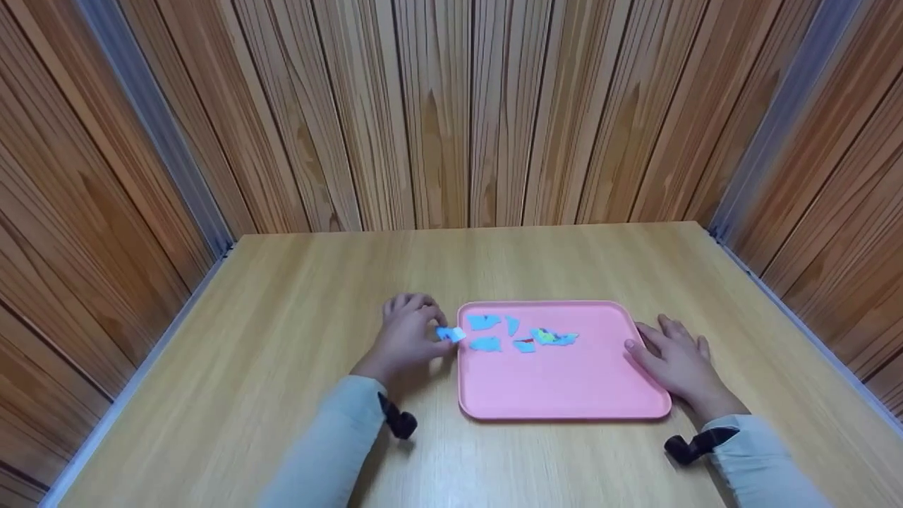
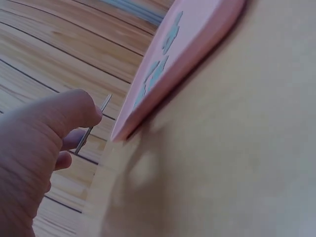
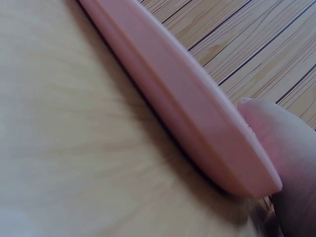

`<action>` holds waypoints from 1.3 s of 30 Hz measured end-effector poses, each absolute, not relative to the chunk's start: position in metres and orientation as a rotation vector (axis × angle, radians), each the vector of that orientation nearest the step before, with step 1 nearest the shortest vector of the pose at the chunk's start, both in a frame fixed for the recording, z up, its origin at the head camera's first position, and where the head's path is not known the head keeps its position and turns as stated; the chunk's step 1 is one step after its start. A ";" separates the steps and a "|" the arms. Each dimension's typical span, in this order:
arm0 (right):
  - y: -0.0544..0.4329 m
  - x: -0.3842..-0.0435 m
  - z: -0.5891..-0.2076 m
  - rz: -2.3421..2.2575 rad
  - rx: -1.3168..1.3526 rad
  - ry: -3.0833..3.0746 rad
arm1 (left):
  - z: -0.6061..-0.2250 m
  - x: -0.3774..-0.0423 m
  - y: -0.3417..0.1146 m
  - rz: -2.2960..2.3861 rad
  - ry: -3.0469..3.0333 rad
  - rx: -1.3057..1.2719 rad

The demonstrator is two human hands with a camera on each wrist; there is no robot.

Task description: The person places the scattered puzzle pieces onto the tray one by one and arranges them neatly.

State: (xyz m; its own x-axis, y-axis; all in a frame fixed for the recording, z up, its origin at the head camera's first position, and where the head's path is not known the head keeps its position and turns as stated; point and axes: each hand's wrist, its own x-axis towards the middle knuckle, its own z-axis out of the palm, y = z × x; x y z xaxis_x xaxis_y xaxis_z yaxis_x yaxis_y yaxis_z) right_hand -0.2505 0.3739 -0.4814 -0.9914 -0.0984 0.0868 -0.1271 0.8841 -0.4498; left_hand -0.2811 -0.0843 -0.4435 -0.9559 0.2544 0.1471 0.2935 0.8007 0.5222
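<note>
My left hand [image 1: 408, 335] pinches a small flat blue-and-white piece [image 1: 450, 334] between thumb and fingers, just at the left rim of a pink tray [image 1: 557, 395]. Seen edge-on in the left wrist view, that piece [image 2: 93, 124] is thin and stands tilted above the table. Several irregular pieces lie flat in the tray: plain blue ones [image 1: 483, 322], a blue one with a red edge [image 1: 524, 346], and a larger multicoloured one [image 1: 554, 337]. My right hand [image 1: 681, 363] rests at the tray's right side, thumb over the rim, fingers loosely spread outside it.
The tray lies on a light wooden table [image 1: 310, 282]. Wood-plank walls [image 1: 437, 113] rise behind the table and on both sides, with grey strips in the corners. A small black device [image 1: 401, 422] sits on each cuff.
</note>
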 end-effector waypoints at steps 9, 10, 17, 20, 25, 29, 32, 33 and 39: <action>0.374 -0.250 -0.481 0.737 0.176 -3.010 | -0.439 -0.297 -0.057 -0.870 -2.933 -0.461; 0.374 -0.250 -0.481 0.739 0.175 -3.011 | -0.439 -0.298 -0.054 -0.874 -2.935 -0.453; 0.375 -0.250 -0.480 0.734 0.179 -3.017 | -0.436 -0.305 -0.035 -0.857 -2.943 -0.469; 0.375 -0.250 -0.480 0.733 0.183 -3.010 | -0.433 -0.308 -0.023 -0.822 -2.942 -0.498; 0.374 -0.250 -0.480 0.727 0.180 -3.007 | -0.429 -0.309 -0.001 -0.792 -2.919 -0.549; 0.375 -0.249 -0.480 0.710 0.180 -2.986 | -0.426 -0.308 0.017 -0.747 -2.884 -0.641; 0.375 -0.250 -0.481 0.710 0.173 -2.981 | -0.426 -0.307 0.031 -0.739 -2.875 -0.674; 0.375 -0.250 -0.481 0.714 0.170 -2.985 | -0.427 -0.307 0.036 -0.740 -2.874 -0.684; 0.373 -0.251 -0.481 0.724 0.174 -2.999 | -0.428 -0.304 0.059 -0.737 -2.867 -0.727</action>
State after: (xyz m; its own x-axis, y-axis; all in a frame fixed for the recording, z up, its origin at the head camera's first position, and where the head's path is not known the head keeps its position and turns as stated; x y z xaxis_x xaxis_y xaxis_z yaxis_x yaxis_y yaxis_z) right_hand -0.2506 0.3728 -0.4810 -0.9923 -0.0972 0.0764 -0.1214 0.8840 -0.4515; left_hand -0.3042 0.0592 -0.4282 -0.8822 0.4252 0.2025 0.4701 0.7700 0.4313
